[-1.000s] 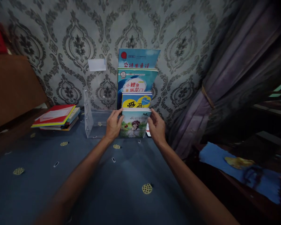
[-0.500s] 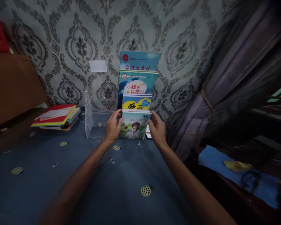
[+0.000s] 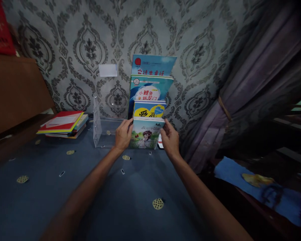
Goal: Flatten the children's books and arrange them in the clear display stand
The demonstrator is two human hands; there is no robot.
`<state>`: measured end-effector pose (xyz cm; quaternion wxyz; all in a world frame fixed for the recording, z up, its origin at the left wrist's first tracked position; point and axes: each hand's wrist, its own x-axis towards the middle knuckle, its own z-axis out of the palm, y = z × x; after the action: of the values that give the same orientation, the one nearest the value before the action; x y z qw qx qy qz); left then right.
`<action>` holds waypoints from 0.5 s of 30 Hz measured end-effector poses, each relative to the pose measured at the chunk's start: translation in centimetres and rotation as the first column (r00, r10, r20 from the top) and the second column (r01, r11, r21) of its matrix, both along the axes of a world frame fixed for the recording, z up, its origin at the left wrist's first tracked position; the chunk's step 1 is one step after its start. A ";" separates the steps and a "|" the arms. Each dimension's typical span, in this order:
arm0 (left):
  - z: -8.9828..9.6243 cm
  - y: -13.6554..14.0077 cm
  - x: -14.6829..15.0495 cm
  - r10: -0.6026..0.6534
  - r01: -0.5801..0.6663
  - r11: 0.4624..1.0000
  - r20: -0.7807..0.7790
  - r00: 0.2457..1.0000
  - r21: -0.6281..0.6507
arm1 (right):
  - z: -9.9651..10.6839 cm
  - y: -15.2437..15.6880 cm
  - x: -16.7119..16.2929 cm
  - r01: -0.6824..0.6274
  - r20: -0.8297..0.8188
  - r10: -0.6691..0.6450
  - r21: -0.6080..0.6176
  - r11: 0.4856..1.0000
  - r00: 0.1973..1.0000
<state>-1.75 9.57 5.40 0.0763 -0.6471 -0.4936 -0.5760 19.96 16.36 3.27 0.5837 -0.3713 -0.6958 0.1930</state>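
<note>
A clear tiered book stand (image 3: 97,125) stands against the wall, its right half filled with books. In the lowest front tier is a green-and-blue book (image 3: 143,136) with a cartoon figure on its cover. My left hand (image 3: 123,134) grips this book's left edge, and my right hand (image 3: 170,139) holds its right edge, fingers curled behind it. Rising in tiers behind it are a yellow-and-blue book (image 3: 149,109), a teal book (image 3: 150,87) and a light-blue book (image 3: 154,64). The lower parts of these back books are hidden.
To the left lies a stack of books and papers (image 3: 62,123) with a red-and-yellow top, beside a brown wooden box (image 3: 17,87). A white label (image 3: 107,70) shows on the stand's upper left. At right are a tied curtain (image 3: 223,107) and a blue cloth (image 3: 230,170).
The whole view has shifted slightly, so things sit a little farther right. Both hands keep their place at the front book's sides.
</note>
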 end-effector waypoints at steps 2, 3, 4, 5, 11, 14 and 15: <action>0.0 0.0 0.1 -0.005 0.005 1.000 0.014 1.000 0.010 | 0.0 0.1 0.0 0.001 0.005 -0.001 0.002 1.000 1.000; 0.0 0.0 0.1 -0.009 0.009 1.000 0.025 1.000 0.013 | 0.0 0.1 0.0 -0.001 0.006 0.001 0.004 1.000 1.000; 0.0 0.1 0.2 -0.014 0.013 1.000 0.035 0.999 0.013 | -0.1 0.1 0.0 -0.005 0.005 0.005 0.008 1.000 1.000; 0.0 0.1 0.2 -0.018 0.017 1.000 0.043 0.999 0.011 | -0.1 0.2 0.0 -0.010 -0.001 0.010 0.012 1.000 1.000; 0.0 0.2 0.2 -0.029 0.028 0.999 0.074 0.997 0.018 | -0.4 0.7 0.0 -0.044 -0.069 0.046 0.024 0.999 0.997; -0.1 0.3 0.2 -0.025 0.024 0.999 0.078 0.997 0.022 | -0.6 0.8 0.1 -0.051 -0.067 0.054 0.042 0.998 0.996; -0.1 0.3 0.2 -0.026 0.024 1.000 0.078 0.997 0.020 | -0.6 0.8 0.1 -0.055 -0.061 0.059 0.055 0.997 0.996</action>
<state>-1.51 9.89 5.27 0.0558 -0.6294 -0.4827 -0.6065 20.04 17.21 2.63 0.6089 -0.3295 -0.6926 0.2025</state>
